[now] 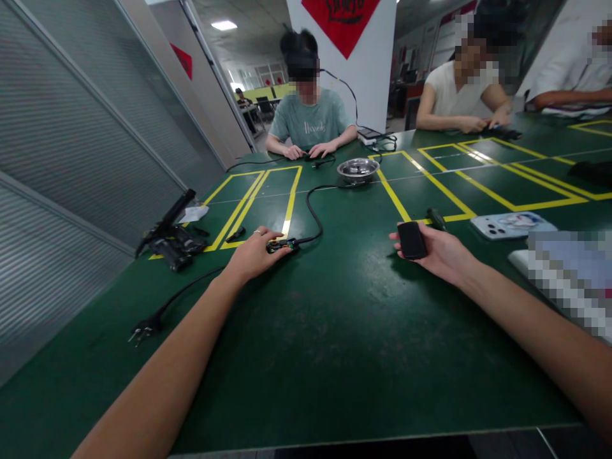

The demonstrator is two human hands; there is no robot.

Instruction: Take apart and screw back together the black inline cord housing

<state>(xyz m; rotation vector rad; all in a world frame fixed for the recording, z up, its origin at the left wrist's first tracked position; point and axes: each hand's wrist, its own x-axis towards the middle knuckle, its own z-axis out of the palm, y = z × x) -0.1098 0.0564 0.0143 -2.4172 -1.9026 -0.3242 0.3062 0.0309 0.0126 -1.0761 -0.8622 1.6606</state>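
Observation:
My left hand [255, 254] rests on the green table, its thumb and fingers closed around a small circuit board [283, 245] with cords at both ends. One black cord [313, 207] runs from it toward the metal bowl; another leads left to a two-pin power plug [146, 328]. Palm up, my right hand [442, 252] holds a small black rectangular case piece [412, 240] between thumb and fingers, just above the table. Behind the right fingers lies a dark green-handled tool [436, 218], probably a screwdriver. The board's underside is hidden.
A metal bowl [358, 168] with small parts stands at mid-table. Several black devices [174, 242] lie at the left edge. A phone [514, 224] and a blurred-out white object [568, 274] are at right. Other people sit across the table, yellow tape [392, 191] marking its surface.

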